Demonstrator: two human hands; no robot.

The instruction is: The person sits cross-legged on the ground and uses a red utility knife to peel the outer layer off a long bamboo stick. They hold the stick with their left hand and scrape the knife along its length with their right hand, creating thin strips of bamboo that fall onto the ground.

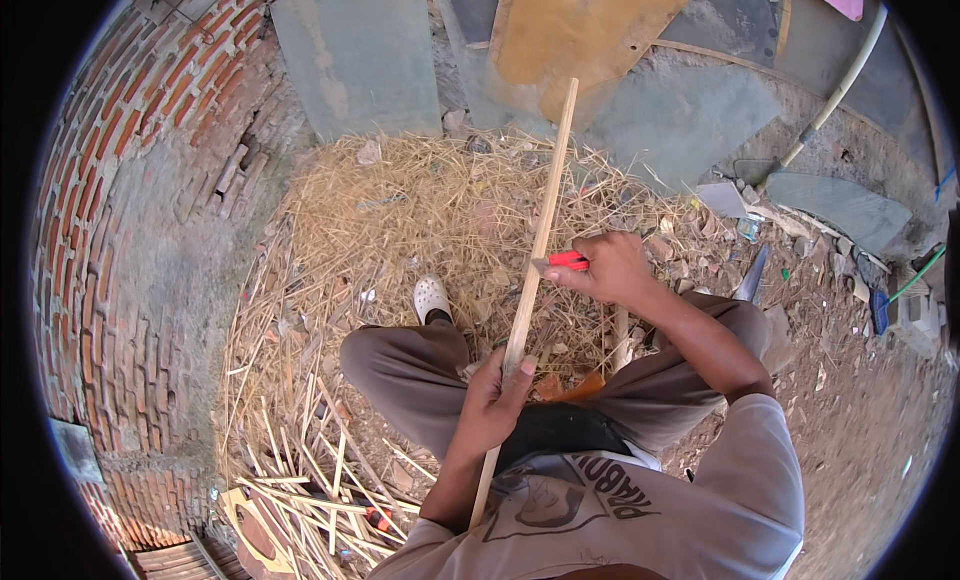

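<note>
A long pale strip of wood or bamboo [541,223] slants up and away from my lap, its near end beside my left side. My left hand [494,400] is closed round its lower part. In my right hand [612,267] is a red-handled utility knife [567,261], gripped with the fingers wrapped round the handle. The knife's short blade touches the strip, or lies right against it, about midway along its length. Part of the handle is hidden inside my right hand.
Dry straw-like shavings [400,205] cover the ground ahead. A pile of thin strips [335,495] lies at my lower left. Left stands a brick wall [130,240]; grey sheets [357,60] and a brown board [580,35] lean at the back. A white clog [431,297] is on my foot.
</note>
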